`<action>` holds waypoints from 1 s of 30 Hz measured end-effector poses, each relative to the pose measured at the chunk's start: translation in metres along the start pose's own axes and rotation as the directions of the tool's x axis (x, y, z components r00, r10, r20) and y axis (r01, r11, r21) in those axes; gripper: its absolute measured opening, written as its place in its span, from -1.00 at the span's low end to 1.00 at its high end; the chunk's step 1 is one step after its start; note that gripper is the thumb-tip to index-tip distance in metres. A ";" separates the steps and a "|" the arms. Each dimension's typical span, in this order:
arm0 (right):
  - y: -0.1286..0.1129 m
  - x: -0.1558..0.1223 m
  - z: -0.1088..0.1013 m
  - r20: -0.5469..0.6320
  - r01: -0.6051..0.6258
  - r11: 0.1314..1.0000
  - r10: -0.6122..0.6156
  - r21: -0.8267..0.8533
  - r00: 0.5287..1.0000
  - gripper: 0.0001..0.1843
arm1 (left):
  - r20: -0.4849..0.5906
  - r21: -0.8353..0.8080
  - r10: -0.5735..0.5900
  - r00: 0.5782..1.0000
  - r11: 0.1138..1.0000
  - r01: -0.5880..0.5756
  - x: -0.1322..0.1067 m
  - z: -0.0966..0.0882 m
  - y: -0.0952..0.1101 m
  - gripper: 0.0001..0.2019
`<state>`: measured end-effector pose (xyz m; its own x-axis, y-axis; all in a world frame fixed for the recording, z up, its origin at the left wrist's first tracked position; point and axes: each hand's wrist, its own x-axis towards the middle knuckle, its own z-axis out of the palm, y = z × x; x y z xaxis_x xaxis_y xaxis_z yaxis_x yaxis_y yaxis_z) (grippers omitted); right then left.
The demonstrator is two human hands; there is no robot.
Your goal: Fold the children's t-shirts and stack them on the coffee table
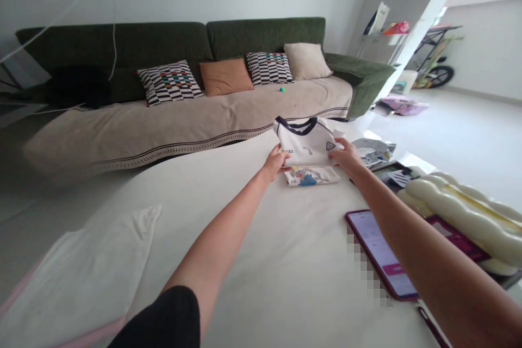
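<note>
Both arms reach forward over the white table [244,261]. My left hand [277,162] grips the left edge of a folded white T-shirt [305,141] with a dark neckband, its fingers closed on the cloth. On the shirt's right edge, my right hand [346,155] pinches the fabric near a small triangular print. Just below it lies another folded white shirt [312,176] with printed lettering and a blue patch, partly under the first one. Whether the upper shirt rests on it or is held slightly above, I cannot tell.
A tablet-like device [379,250] with a lit screen lies under my right forearm. Beside it sit a cream puffy item [468,217] and a grey plastic packet [373,151]. White cloth with pink edging [101,261] covers the table's left side. Behind stands a green sofa [163,43] with cushions.
</note>
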<state>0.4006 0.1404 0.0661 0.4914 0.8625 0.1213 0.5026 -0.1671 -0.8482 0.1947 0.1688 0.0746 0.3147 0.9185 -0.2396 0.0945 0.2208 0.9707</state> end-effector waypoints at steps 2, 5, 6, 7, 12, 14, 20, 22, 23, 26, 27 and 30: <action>0.028 0.003 0.007 -0.034 -0.045 0.994 0.042 -0.098 0.999 -0.48 | -0.064 0.104 -0.055 0.996 0.993 0.062 0.011 0.017 -0.031 -0.52; 0.055 -0.002 0.016 -0.070 -0.058 0.973 0.044 -0.222 0.997 -0.55 | -0.120 0.183 -0.056 0.991 0.980 0.077 0.018 0.029 -0.067 -0.59; 0.059 -0.004 0.018 -0.080 -0.053 0.967 0.034 -0.249 0.996 -0.54 | -0.135 0.210 -0.043 0.990 0.975 0.071 0.019 0.030 -0.074 -0.61; 0.061 -0.006 0.019 -0.091 -0.047 0.962 0.023 -0.267 0.996 -0.53 | -0.147 0.237 -0.029 0.989 0.969 0.064 0.019 0.029 -0.078 -0.63; 0.052 -0.014 0.019 -0.125 -0.023 0.898 -0.035 -0.439 0.992 -0.51 | -0.170 0.369 0.037 0.985 0.929 0.029 0.017 0.027 -0.078 -0.66; 0.043 -0.021 0.022 -0.131 0.018 0.828 -0.110 -0.560 0.985 -0.53 | -0.178 0.410 0.061 0.982 0.912 0.018 0.013 0.029 -0.074 -0.63; 0.027 -0.044 0.060 0.146 0.374 0.655 -0.377 -0.657 0.915 -0.46 | -0.079 0.637 0.258 0.963 0.756 -0.150 -0.039 0.017 -0.078 -0.51; 0.031 -0.047 0.073 0.274 0.378 0.643 -0.260 -0.666 0.926 -0.43 | 0.010 0.635 0.301 0.954 0.735 -0.239 -0.073 -0.006 -0.086 -0.51; 0.033 -0.046 0.077 0.316 0.370 0.644 -0.203 -0.670 0.927 -0.41 | 0.044 0.623 0.309 0.950 0.735 -0.267 -0.092 -0.022 -0.090 -0.52; 0.036 -0.044 0.079 0.388 0.372 0.651 -0.127 -0.662 0.913 -0.39 | 0.034 0.684 0.335 0.941 0.679 -0.266 -0.151 -0.093 -0.096 -0.58; 0.033 -0.045 0.077 0.409 0.376 0.653 -0.110 -0.658 0.906 -0.39 | -0.011 0.742 0.350 0.937 0.631 -0.227 -0.170 -0.122 -0.096 -0.60; 0.022 -0.063 0.076 0.425 0.408 0.638 -0.138 -0.653 0.895 -0.43 | -0.234 0.886 0.382 0.894 0.462 0.035 -0.228 -0.210 -0.095 -0.66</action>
<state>0.3262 0.1186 0.0007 0.0684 0.9976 0.0061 0.9856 -0.0666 -0.1552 -0.0846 0.0078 0.0410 0.0967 0.9823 0.1604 0.8917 -0.1571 0.4244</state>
